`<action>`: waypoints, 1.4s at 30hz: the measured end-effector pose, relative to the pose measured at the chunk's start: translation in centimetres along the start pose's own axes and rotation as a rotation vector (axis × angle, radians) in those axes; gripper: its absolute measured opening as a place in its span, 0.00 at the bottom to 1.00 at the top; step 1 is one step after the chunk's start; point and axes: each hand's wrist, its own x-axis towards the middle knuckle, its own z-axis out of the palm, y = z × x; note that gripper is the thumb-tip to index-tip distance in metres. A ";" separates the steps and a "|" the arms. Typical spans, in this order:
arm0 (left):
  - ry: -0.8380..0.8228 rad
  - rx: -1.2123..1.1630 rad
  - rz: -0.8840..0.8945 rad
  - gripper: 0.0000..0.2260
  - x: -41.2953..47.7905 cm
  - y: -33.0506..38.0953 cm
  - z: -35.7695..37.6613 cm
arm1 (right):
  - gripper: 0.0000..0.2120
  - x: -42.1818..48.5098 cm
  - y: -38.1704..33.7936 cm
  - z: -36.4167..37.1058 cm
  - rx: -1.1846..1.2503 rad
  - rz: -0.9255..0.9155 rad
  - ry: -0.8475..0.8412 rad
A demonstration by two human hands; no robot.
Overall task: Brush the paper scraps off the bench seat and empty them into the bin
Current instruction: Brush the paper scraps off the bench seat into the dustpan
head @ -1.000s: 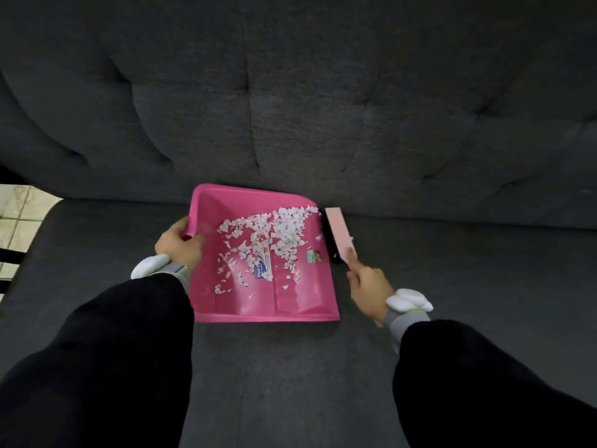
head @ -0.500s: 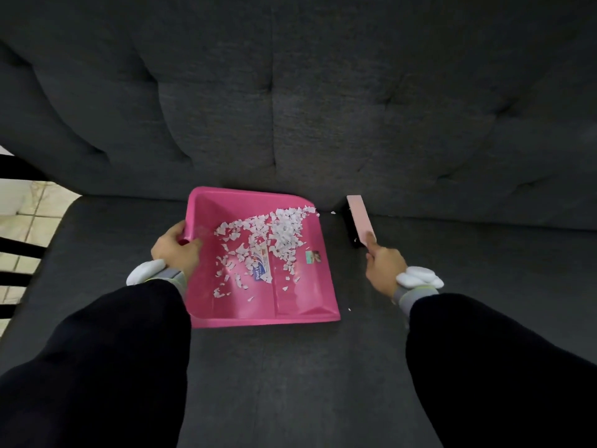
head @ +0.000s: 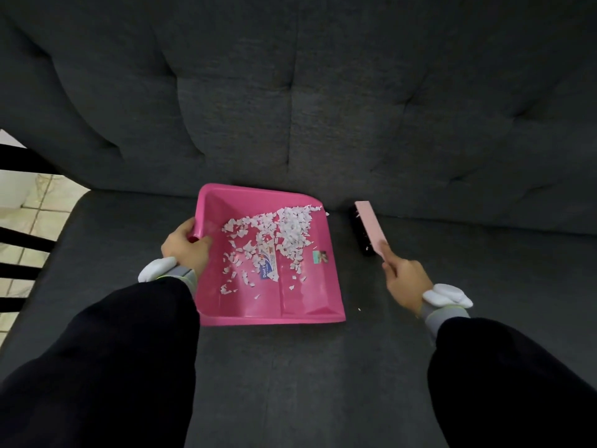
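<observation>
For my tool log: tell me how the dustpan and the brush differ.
The dustpan is hot pink; the brush is pale pink with dark bristles. The dustpan is a broad open tray holding paper scraps; the brush is a narrow bar. The left hand grips the dustpan, the right hand the brush. Both are down at the bench seat.

The left hand point(head: 185, 250) covers the handle of the dustpan point(head: 307, 302) at 9 o'clock. Its label point(head: 269, 270) lies partly under paper scraps point(head: 290, 227) — print too small to read. The brush point(head: 371, 226) handle vanishes inside the right hand point(head: 405, 281) — both sleeves point(head: 113, 367) cut off at 6 o'clock.
</observation>
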 end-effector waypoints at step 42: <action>0.063 0.002 -0.003 0.18 1.7 -1.5 -2.8 | 0.24 -1.9 -6.5 4.3 0.239 -0.233 -0.124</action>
